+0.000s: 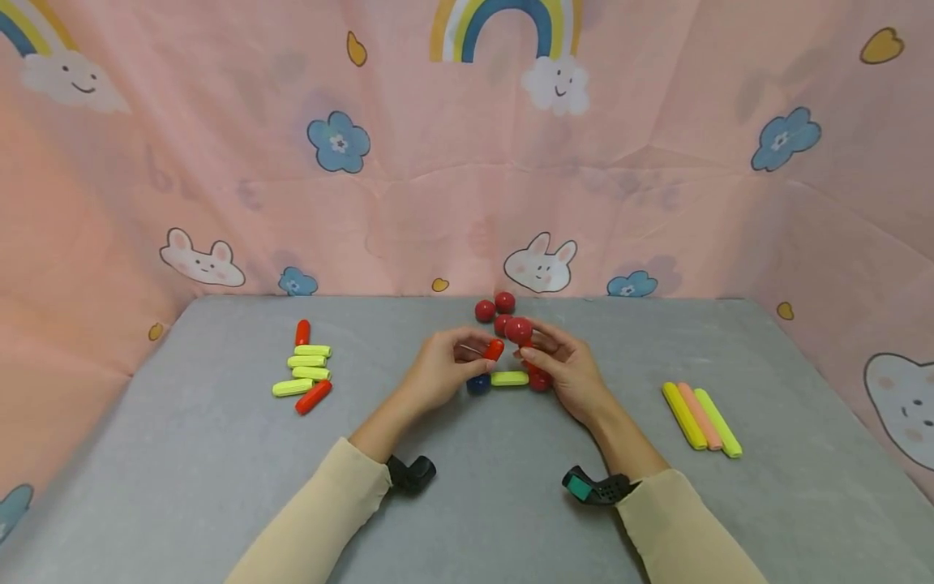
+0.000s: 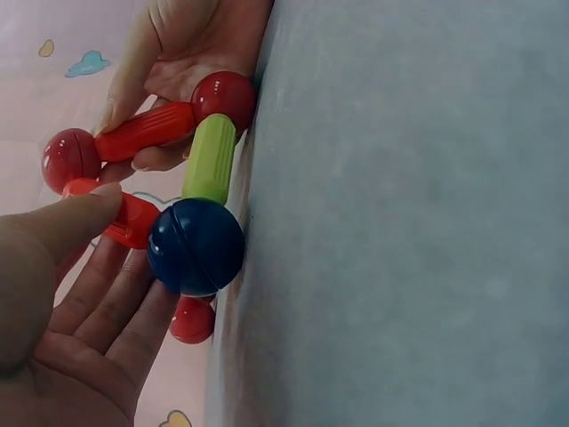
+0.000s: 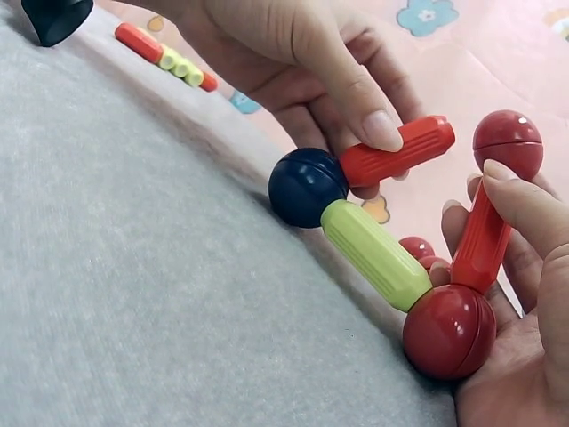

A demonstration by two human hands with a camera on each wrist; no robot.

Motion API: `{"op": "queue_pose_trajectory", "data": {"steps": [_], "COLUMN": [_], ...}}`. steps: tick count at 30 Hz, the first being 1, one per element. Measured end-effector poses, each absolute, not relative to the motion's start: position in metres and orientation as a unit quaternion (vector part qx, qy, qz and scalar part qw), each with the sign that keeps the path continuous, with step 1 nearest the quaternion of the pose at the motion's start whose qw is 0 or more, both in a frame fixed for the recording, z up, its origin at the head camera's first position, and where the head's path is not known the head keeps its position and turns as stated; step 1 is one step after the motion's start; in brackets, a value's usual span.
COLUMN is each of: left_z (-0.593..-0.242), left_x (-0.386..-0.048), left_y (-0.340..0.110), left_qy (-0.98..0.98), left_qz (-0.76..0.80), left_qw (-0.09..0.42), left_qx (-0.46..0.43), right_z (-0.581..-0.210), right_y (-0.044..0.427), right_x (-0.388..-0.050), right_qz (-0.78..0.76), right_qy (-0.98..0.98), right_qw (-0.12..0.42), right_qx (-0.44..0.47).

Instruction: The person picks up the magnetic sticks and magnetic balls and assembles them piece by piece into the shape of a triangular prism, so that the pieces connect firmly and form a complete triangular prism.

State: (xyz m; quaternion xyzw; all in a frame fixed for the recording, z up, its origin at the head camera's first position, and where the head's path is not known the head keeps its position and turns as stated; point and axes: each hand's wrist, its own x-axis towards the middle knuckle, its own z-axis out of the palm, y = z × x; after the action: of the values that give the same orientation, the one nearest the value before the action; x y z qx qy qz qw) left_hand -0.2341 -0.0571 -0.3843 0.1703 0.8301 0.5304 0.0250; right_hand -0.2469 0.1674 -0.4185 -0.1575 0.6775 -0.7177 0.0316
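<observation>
A joined piece of rods and balls stands on the table between both hands. Its base is a light green rod (image 3: 375, 253) linking a dark blue ball (image 3: 308, 187) and a red ball (image 3: 450, 331). My left hand (image 1: 445, 365) pinches a red rod (image 3: 400, 151) that slants up from the blue ball; its upper end is bare. My right hand (image 1: 565, 369) grips a second red rod (image 2: 147, 129) rising from the red ball. Another red ball (image 1: 519, 330) caps that second rod, close to the free end of the left rod.
Several loose red balls (image 1: 485, 311) lie just behind the hands. On the left, short light green rods (image 1: 307, 362) sit with two red rods (image 1: 314, 397). Three longer rods (image 1: 702, 418), yellow, peach and lime, lie at the right. A pink printed cloth (image 1: 438, 162) hangs behind the table.
</observation>
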Motion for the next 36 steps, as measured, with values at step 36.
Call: {"op": "queue_pose_trajectory", "data": {"steps": [36], "left_z": [-0.395], "left_x": [-0.236], "left_y": [-0.059], "left_qy": [0.825], "left_qz": [0.537], "left_qw": [0.017], "left_qx": [0.173], "right_z": [-0.415], "right_y": [0.163], "right_x": [-0.244], "right_qz": [-0.633], "right_qy": [0.753], "right_qw": [0.038], "right_qx": [-0.176]}}
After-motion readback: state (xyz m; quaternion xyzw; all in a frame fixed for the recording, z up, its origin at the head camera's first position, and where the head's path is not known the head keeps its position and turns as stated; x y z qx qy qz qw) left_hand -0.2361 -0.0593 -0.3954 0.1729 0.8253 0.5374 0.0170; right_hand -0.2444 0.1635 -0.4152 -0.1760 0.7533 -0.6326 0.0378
